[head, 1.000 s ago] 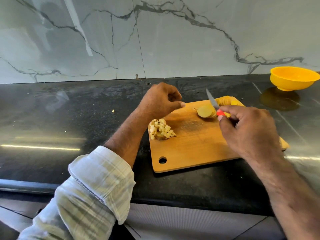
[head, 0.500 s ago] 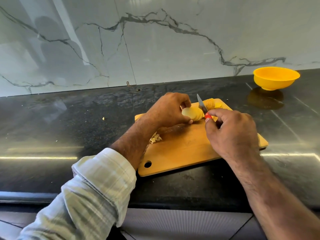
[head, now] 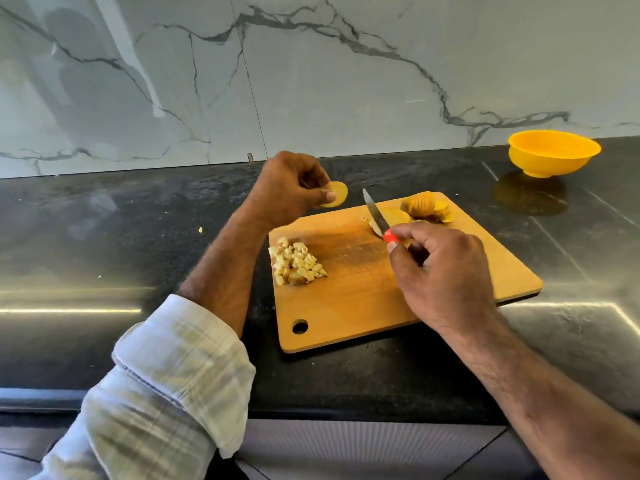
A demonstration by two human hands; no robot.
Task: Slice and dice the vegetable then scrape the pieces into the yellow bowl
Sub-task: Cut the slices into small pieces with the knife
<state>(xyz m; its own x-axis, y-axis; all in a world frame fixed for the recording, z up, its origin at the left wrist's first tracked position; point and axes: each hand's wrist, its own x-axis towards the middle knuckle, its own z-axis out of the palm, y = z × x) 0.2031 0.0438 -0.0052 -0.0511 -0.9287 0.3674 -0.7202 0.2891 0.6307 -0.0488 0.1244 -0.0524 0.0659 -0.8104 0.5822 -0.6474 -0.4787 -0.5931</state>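
Seen from the head: left hand [head: 289, 188] lifted above the counter [head: 104, 237], just behind the board's far left corner, fingers curled, thumb and finger pinching one round yellow slice [head: 335, 194]. Right hand [head: 440, 275] low over the wooden board [head: 346, 306], fingers wrapped round a red-handled knife [head: 375, 213], blade pointing away and up. More slices [head: 427, 206] fanned out at the board's far edge. Small pale cubes [head: 296, 261] heaped near the board's left edge. Yellow bowl [head: 554, 152] far off to the right, by the wall.
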